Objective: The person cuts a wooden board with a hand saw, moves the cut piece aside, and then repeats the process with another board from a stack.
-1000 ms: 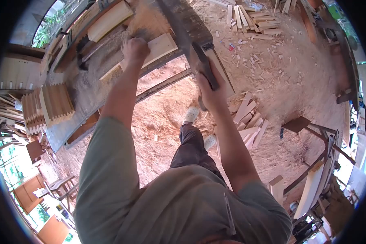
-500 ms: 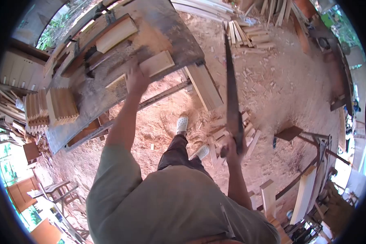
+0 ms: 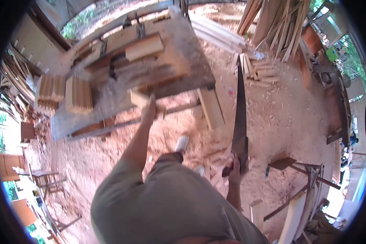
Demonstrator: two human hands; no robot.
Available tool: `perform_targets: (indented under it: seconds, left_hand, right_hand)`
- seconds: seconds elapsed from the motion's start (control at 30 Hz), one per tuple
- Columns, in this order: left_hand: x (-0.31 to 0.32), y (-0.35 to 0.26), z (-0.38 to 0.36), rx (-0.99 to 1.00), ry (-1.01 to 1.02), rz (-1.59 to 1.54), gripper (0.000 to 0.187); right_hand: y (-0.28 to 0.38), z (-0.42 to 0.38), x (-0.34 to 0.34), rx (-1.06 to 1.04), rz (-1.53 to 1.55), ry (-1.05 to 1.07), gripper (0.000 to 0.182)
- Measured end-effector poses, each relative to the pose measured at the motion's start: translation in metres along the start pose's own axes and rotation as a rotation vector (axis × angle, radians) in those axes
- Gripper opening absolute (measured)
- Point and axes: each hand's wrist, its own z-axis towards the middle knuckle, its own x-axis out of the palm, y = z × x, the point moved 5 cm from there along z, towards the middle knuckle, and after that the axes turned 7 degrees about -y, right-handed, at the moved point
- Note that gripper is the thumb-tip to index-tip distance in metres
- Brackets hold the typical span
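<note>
My left hand (image 3: 149, 110) is closed on a short, pale wooden board (image 3: 138, 98) at the near edge of the workbench (image 3: 110, 91). The board looks tilted and slightly blurred, and my fingers hide part of it. Off to the right, my right hand (image 3: 234, 173) grips the handle of a handsaw (image 3: 240, 114). Its long dark blade points up and away from me, clear of any wood. On the bench, farther back, lies another pale wood block (image 3: 144, 47) beside a long dark strip with clamps.
Two stacks of grooved wood pieces, one nearer (image 3: 79, 95) and one farther left (image 3: 51, 91), stand on the bench's left end. A plank (image 3: 210, 109) slants from its right corner. Cut offcuts (image 3: 262, 70) lie on the sawdust-covered floor. A wooden stand (image 3: 309, 175) is at right.
My left hand has lifted the board from the benchtop and drawn it toward the near edge, turning it. The saw stays in my right hand, pointing up. The view has shifted.
</note>
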Motion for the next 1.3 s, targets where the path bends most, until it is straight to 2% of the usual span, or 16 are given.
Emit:
perform_targets:
  seconds: [0.07, 0.13, 0.27, 0.4, 0.47, 0.5, 0.67, 0.83, 0.9, 0.93, 0.97, 1.1, 1.13, 1.2, 1.27, 1.3]
  left_hand:
    - [0.022, -0.016, 0.017, -0.030, -0.048, -0.056, 0.096]
    - [0.043, -0.029, 0.039, -0.078, -0.004, -0.160, 0.077]
    - [0.074, -0.029, 0.058, -0.199, 0.033, -0.289, 0.059]
    - [0.101, -0.014, 0.072, -0.177, 0.080, -0.375, 0.049]
    - [0.131, -0.030, 0.057, -0.078, 0.219, -0.186, 0.033]
    - [0.142, -0.034, 0.048, -0.169, 0.180, -0.375, 0.027]
    - [0.148, -0.064, 0.043, -0.162, 0.193, -0.398, 0.021]
    - [0.132, -0.054, 0.041, -0.072, 0.151, -0.381, 0.021]
    - [0.126, -0.053, 0.039, -0.124, 0.081, -0.327, 0.050]
    - [0.121, -0.061, 0.031, -0.115, 0.078, -0.342, 0.026]
    - [0.122, -0.058, 0.035, -0.115, 0.077, -0.341, 0.026]
    - [0.119, -0.060, 0.049, -0.054, 0.301, -0.165, 0.045]
    - [0.108, -0.082, 0.041, 0.045, 0.313, 0.147, 0.055]
    - [0.112, -0.096, 0.076, 0.562, 0.072, 0.355, 0.066]
    - [0.100, -0.136, 0.058, 0.626, -0.196, 0.506, 0.069]
    - [0.100, -0.143, 0.060, 0.621, -0.198, 0.507, 0.069]
  right_hand:
    - [0.001, 0.001, 0.012, -0.021, -0.006, 0.021, 0.053]
    - [0.001, 0.000, 0.015, 0.015, 0.004, 0.038, 0.053]
    - [0.004, -0.002, 0.021, 0.081, 0.013, 0.047, 0.055]
    - [0.006, 0.005, 0.016, 0.044, -0.076, 0.096, 0.056]
    - [0.004, 0.011, 0.016, 0.059, -0.086, 0.109, 0.056]
    - [0.003, 0.014, 0.018, 0.074, -0.088, 0.116, 0.057]
    - [0.021, 0.024, 0.037, 0.002, -0.140, 0.160, 0.058]
    - [0.041, 0.020, 0.068, -0.066, -0.198, 0.268, 0.058]
    - [0.045, 0.018, 0.076, 0.006, -0.254, 0.288, 0.058]
    - [0.034, 0.018, 0.078, 0.005, -0.249, 0.310, 0.058]
    - [0.027, 0.016, 0.080, 0.007, -0.243, 0.338, 0.058]
    - [0.038, 0.010, 0.099, -0.098, -0.348, 0.417, 0.059]
    - [0.046, 0.009, 0.107, -0.163, -0.383, 0.439, 0.059]
    - [0.039, 0.010, 0.110, -0.161, -0.406, 0.452, 0.059]
    - [0.037, 0.006, 0.117, -0.146, -0.409, 0.474, 0.060]
    - [0.038, 0.006, 0.121, -0.144, -0.410, 0.478, 0.060]
